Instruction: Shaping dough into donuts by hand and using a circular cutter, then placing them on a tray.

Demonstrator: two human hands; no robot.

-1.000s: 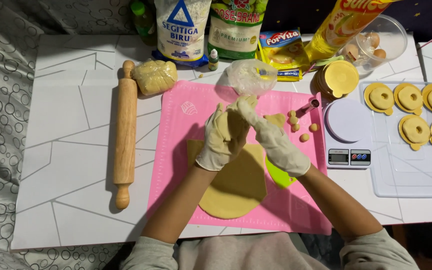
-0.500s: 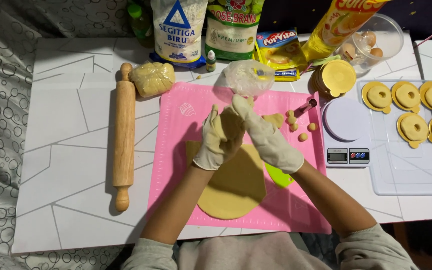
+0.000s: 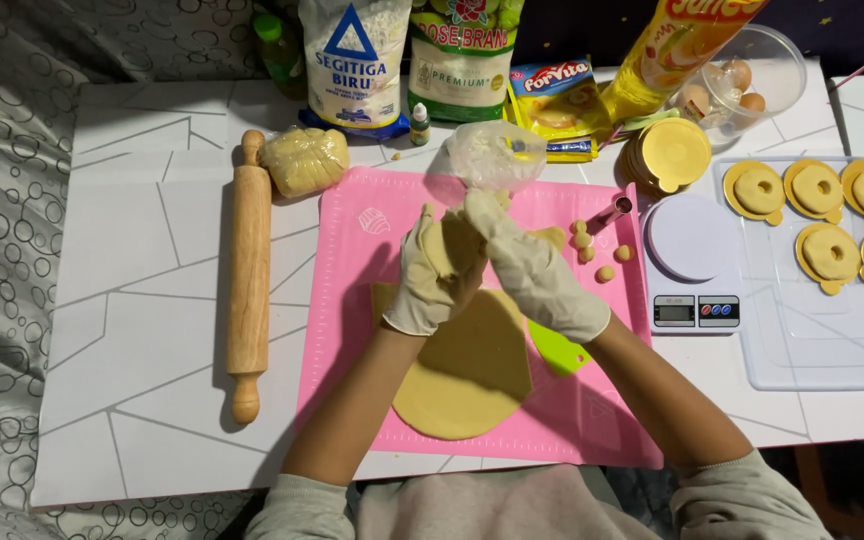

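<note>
Both hands are wearing thin, wrinkled cream gloves, and the left hand (image 3: 430, 275) is cupping a small flat disc of dough (image 3: 449, 246), pale yellow and matte, above the pink silicone mat (image 3: 352, 300). The right hand (image 3: 532, 270) is lying over it with fingers pressed together along the disc's upper edge. Being round, the disc is showing no long axis; its face is tilting toward the right hand, above the smooth rolled dough sheet (image 3: 467, 375).
</note>
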